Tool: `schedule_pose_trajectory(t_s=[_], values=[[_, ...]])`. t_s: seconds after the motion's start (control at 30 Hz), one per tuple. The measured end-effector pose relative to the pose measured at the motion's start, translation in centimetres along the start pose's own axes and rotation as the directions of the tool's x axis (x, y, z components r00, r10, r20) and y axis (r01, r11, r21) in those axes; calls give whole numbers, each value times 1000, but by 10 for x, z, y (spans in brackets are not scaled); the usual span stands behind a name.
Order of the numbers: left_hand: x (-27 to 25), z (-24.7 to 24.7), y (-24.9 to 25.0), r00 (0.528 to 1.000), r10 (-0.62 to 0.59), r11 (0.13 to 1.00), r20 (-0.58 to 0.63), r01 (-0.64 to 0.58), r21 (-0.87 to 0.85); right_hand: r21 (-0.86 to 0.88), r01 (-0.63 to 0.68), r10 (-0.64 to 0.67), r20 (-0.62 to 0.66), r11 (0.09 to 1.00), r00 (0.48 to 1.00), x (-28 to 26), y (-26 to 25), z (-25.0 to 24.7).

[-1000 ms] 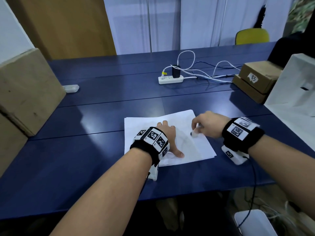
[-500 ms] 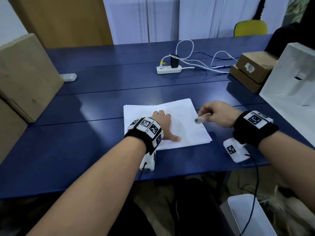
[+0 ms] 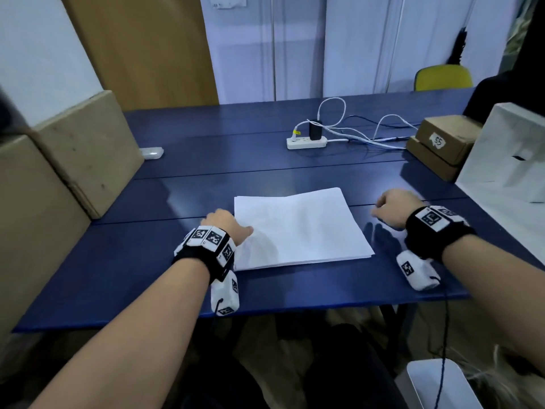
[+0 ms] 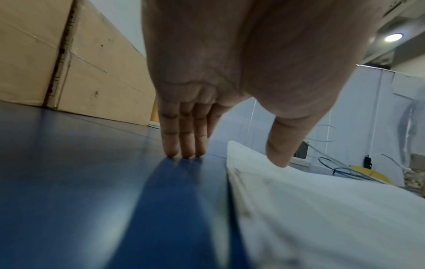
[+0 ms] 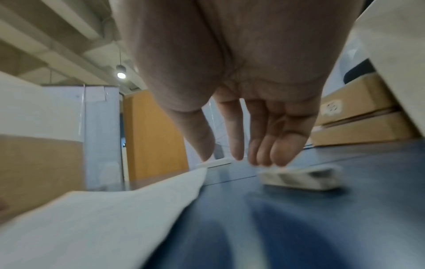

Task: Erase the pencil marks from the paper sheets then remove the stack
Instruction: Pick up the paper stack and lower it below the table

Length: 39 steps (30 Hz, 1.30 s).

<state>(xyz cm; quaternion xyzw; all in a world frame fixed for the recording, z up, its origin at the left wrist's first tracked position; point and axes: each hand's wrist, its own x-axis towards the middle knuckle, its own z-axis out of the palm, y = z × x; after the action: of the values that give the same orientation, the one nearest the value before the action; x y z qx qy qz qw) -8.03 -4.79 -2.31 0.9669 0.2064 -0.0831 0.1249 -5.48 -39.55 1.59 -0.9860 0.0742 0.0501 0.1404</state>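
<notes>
Paper stack (image 3: pixel 298 228) flat on blue worktop (image 3: pixel 118 261), between the hands. Left hand (image 3: pixel 225 227) at stack's left edge, relaxed and open; left wrist view alone shows fingertips (image 4: pixel 171 152) down on worktop, thumb over paper. Right hand (image 3: pixel 393 208) right of stack, holding nothing, fingers loose. Eraser (image 5: pixel 301 177) only visible in right wrist view, blurred, lying just under fingertips; contact unclear. Hidden by hand in head view.
</notes>
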Motion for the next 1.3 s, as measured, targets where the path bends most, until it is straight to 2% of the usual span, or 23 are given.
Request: schedule_pose_trajectory(t_s=[0.1,0.17,0.37,0.47,0.57,0.67,0.83,0.87,0.97,1.0,1.03,1.1,1.2,1.3], values=[[-3,-5,14,999,-51,994,13,52,-92,23,-21,18,102,1000,995,-8,-30,13],[-6,-7,22,998,-61,992,25,64,-108,31,-38,34,113,999,993,-8,-43,21],[-14,4,39,999,-45,999,29,45,0,94,-82,60,211,992,976,2,-62,32],[-17,7,39,1000,-12,999,-5,12,43,161,-96,54,246,982,968,2,-67,27],[-20,9,33,998,30,999,-53,-28,47,245,-127,52,293,961,955,7,-61,25],[-28,7,28,996,56,998,-69,-54,25,404,-146,22,295,903,955,11,-43,29],[-43,6,19,997,78,993,-23,-79,-86,545,-188,29,287,817,958,2,-1,45],[-49,5,17,997,74,989,-12,-75,-125,609,-189,13,282,770,959,-3,8,48],[-71,3,9,996,88,973,16,-83,-214,834,-266,-21,315,483,949,-36,32,46],[-78,2,6,995,99,961,29,-88,-261,860,-281,-39,327,425,944,-47,42,45],[-86,2,6,991,124,940,56,-100,-326,861,-299,-47,348,411,936,-62,51,41],[-103,6,7,967,194,862,164,-88,-499,864,-322,-48,368,386,929,-87,78,34],[-130,18,14,900,309,746,308,-28,-665,873,-360,-12,385,328,923,-126,121,29],[-163,32,25,806,436,614,400,58,-787,863,-408,34,418,297,908,-163,164,33]])
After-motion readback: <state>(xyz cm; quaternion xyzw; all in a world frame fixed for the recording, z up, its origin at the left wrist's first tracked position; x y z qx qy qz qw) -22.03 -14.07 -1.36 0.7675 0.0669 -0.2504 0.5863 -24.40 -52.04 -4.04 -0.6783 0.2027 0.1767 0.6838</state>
